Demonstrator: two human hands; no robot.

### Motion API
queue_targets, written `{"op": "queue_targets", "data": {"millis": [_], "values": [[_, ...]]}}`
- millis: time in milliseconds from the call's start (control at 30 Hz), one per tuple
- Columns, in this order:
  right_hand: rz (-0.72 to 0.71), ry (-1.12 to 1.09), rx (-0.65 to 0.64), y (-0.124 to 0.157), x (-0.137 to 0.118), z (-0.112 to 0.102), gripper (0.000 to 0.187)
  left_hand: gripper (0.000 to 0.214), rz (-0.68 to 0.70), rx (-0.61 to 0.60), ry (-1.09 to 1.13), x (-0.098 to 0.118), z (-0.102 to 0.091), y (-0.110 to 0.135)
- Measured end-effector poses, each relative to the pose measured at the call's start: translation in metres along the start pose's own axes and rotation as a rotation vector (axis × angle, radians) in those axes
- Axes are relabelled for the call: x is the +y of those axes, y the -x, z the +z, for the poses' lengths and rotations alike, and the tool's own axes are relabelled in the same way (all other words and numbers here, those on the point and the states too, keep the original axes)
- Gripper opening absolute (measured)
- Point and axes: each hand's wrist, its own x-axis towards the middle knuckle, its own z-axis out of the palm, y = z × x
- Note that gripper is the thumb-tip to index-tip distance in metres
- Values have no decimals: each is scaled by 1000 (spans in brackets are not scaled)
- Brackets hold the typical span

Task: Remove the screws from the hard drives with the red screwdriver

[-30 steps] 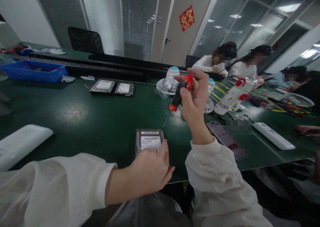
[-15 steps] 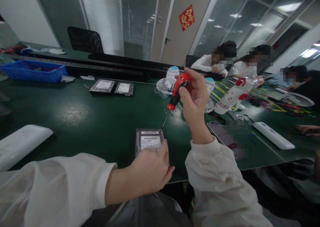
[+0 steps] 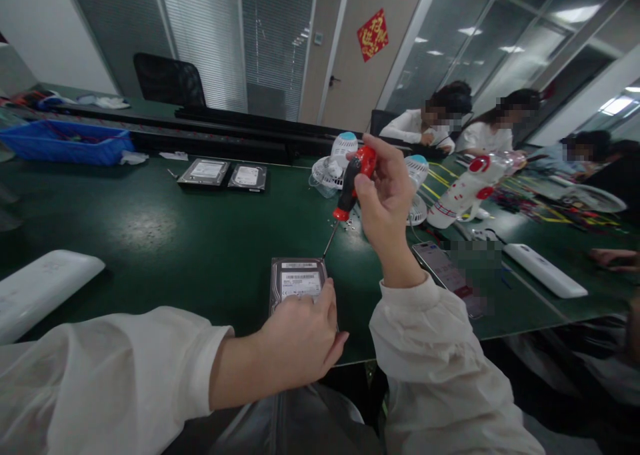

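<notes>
1. Right hand grasps the red-and-black screwdriver; its tip appears to meet the far right corner of the hard drive.
2. Seat the tip squarely before turning; the leaning shaft could slip.
3. Left hand grips the drive's near part on the bench. Press evenly, fingers clear of the tip.
4. Avoid scattering the small metallic pieces beyond it.

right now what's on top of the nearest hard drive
The hard drive shows labels, with the screwdriver at its far right corner. Its near part is hidden under the left hand.
</notes>
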Motion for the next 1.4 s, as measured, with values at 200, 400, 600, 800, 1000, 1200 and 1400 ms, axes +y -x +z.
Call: {"op": "queue_targets", "data": {"millis": [200, 400, 600, 800, 1000, 1200, 1400], "values": [[-1, 128, 53, -1, 4, -2, 45, 59, -5, -28, 8, 1, 0, 1], [-6, 19, -1, 1, 7, -2, 44, 60, -10, -40, 16, 0, -1, 0], [15, 89, 34, 0, 3, 2, 52, 61, 1, -34, 4, 0, -1, 0], [-13, -4, 19, -2, 0, 2, 41, 61, 1, -12, -1, 1, 0, 0], [-37, 105, 44, -1, 5, -1, 42, 60, -2, -38, 1, 0, -1, -1], [-10, 69, 19, -1, 5, -3, 43, 61, -3, -25, -5, 1, 0, 0], [-23, -28, 7, -1, 4, -1, 40, 60, -5, -34, 2, 0, 0, 0]]}}
